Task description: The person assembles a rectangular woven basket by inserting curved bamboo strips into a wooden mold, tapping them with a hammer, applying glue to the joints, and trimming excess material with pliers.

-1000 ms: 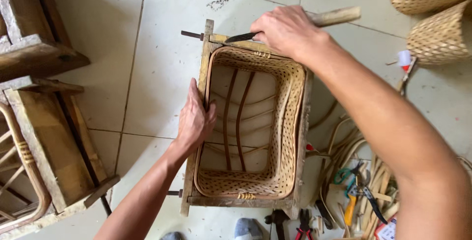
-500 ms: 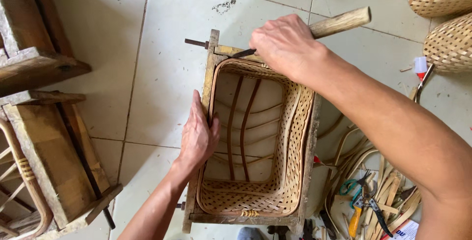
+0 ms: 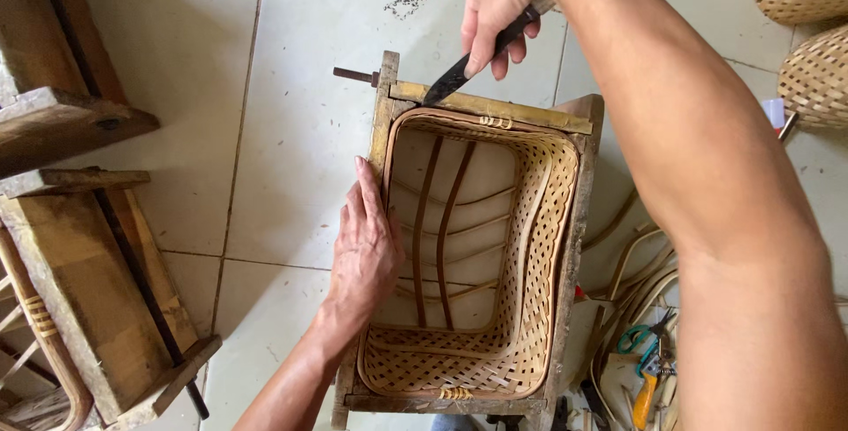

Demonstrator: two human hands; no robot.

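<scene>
the left hand (image 3: 364, 250) lies flat, fingers straight and loose, on the left rim of a half-woven bamboo basket (image 3: 521, 307), palm pressing the edge and gripping nothing. the basket sits inside a rectangular wooden frame (image 3: 574, 245) on the tiled floor (image 3: 300, 131), directly between the two hands; its right wall and near end are woven in an open lattice, while the left side shows only bare curved ribs over the floor. beyond the left hand's fingertips, at the frame's far left corner, a dark metal bolt (image 3: 353, 75) sticks out sideways.

the right hand (image 3: 495, 7) is clenched around the handle of a dark-bladed knife (image 3: 459, 73), held just past the far end of the basket; the blade tip touches the flat bamboo strip (image 3: 490, 107) lying along the frame's far edge.

under the right forearm, to the right of the frame, lie loose cane strands (image 3: 636, 263) and some small tools, among them green-handled scissors (image 3: 640, 338) and an orange-handled one (image 3: 645, 400). out beyond the left hand stand rough wooden stands (image 3: 71, 219). far to the right of the right hand sit two finished woven baskets (image 3: 808, 25).
</scene>
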